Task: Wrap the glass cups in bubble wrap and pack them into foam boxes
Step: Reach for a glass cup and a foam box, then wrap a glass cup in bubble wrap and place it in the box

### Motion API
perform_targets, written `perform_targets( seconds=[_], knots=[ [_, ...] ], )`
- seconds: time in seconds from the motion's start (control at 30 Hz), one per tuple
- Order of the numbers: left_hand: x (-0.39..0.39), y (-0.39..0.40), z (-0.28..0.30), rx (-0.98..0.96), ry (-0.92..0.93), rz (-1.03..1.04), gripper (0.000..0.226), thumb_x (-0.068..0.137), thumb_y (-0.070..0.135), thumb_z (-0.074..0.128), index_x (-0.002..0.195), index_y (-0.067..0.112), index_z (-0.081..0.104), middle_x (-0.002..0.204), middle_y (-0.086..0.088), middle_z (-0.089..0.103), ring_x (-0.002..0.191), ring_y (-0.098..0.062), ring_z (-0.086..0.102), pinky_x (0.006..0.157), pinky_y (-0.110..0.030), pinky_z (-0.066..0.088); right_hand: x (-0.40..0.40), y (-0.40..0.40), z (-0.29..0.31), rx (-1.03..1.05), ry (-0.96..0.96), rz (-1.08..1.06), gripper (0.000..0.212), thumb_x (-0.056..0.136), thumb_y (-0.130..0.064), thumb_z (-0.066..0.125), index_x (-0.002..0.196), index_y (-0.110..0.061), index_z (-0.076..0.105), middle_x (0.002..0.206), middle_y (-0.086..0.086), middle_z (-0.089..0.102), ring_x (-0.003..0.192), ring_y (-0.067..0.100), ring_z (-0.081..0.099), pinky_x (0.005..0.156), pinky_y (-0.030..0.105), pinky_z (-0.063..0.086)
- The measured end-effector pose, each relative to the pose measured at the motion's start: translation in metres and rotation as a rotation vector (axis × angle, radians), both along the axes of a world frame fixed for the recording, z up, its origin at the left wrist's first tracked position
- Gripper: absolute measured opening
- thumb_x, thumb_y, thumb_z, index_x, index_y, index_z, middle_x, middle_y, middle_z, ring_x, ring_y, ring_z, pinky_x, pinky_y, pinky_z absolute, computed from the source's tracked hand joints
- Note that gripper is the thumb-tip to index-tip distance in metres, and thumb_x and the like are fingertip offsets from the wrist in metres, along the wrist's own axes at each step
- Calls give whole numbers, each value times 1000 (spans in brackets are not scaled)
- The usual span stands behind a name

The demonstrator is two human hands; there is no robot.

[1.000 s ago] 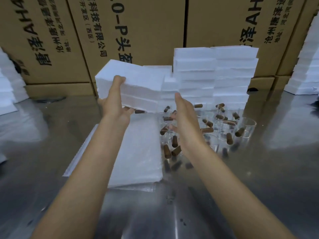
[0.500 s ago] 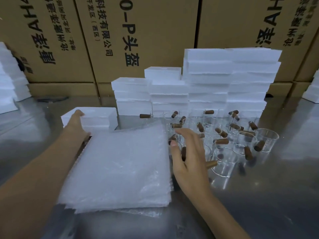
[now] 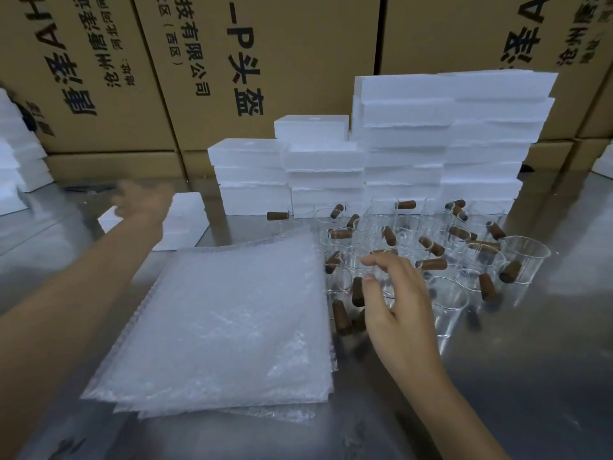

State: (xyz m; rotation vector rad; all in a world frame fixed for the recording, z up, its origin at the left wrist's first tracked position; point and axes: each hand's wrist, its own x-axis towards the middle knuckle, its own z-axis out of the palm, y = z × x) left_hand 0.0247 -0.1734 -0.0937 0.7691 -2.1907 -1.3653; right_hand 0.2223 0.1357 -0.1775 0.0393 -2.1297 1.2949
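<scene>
Your left hand [image 3: 142, 202] is smeared by motion blur, so you cannot tell how its fingers lie or whether it touches the foam box [image 3: 184, 220] lying flat on the counter [image 3: 530, 376] under and just beyond it; your forearm covers the near left part of that box. Your right hand [image 3: 394, 303] hovers over the near edge of the cups [image 3: 414, 247], fingers [image 3: 381, 262] apart and loosely curved, clamped on nothing; whether the fingertips touch glass is hard to say. The cups are clear and nearly vanish against the shiny counter, so you read them mostly by their brown handles [image 3: 431, 263], which point every way; your right hand hides several of the nearest ones. They stand crowded together right of the bubble wrap [image 3: 225, 327], whose stacked sheets lie flat between your arms with the lowest sheets poking out at the near edge. Behind the cups rise the foam stacks [image 3: 414, 144], stepping higher toward the right, and their lowest boxes are partly screened by the glass. Cartons [image 3: 298, 44] with black print wall off the back, cut off by the frame's top. More white foam [image 3: 16, 167] is cropped at the left edge, and another piece at the far right edge.
</scene>
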Motion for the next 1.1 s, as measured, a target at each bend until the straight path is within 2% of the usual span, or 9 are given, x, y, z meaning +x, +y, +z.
perform_targets(
  seconds=[0.13,0.27,0.37,0.47,0.57,0.67,0.8,0.93,1.1],
  knots=[
    [43,59,28,-133,16,-536,32,91,24,67,122,22,60,117,0,59,106,-20,54,73,-23,43,7,8,2,115,34,-169,29,87,-1,59,105,-23,65,109,-17,60,112,6,48,99,36,37],
    [106,99,37,-566,-91,-797,13,91,36,65,93,23,63,88,3,59,71,-13,54,59,-26,39,21,11,-2,408,84,-425,10,85,-24,59,89,-21,69,95,-8,60,95,17,50,86,33,28],
    [151,115,33,-771,-269,-912,39,90,56,59,69,23,56,74,7,56,67,-10,52,58,-27,35,22,7,-5,667,25,-491,26,87,-43,65,74,-21,71,88,-4,55,88,19,49,87,39,30],
    [180,126,18,-831,-349,-959,50,88,68,54,66,23,51,68,8,54,65,-10,51,59,-28,35,19,4,-3,802,-51,-469,31,85,-46,67,75,-17,73,88,1,56,90,23,51,87,43,33],
    [190,127,4,-810,-354,-976,38,92,57,57,71,25,51,75,8,57,71,-11,53,63,-27,37,22,7,2,822,-122,-495,32,80,-42,68,77,-10,70,83,6,58,87,26,52,80,43,37],
    [193,123,-1,-734,-318,-964,28,94,41,56,71,25,52,74,8,57,70,-11,53,63,-26,37,31,13,8,831,-239,-529,34,79,-40,64,60,-11,63,67,6,57,76,25,52,78,42,35],
    [196,129,-2,-712,-273,-910,32,93,38,54,70,17,48,71,2,55,64,-14,49,60,-28,36,31,12,15,814,-443,-478,51,87,-50,52,51,-17,36,50,-3,42,56,19,42,81,36,36],
    [202,130,-1,-609,-156,-831,30,87,35,61,67,15,53,69,3,59,63,-14,52,63,-30,41,24,10,18,581,-574,-320,47,86,-59,56,62,-19,47,66,-3,56,69,21,61,61,28,41],
    [210,116,5,-340,-88,-834,15,80,24,72,67,18,66,59,6,65,52,-5,56,53,-22,44,29,26,14,328,-669,-302,44,80,-51,58,56,-14,55,58,-5,58,58,16,57,51,24,34]
  ],
)
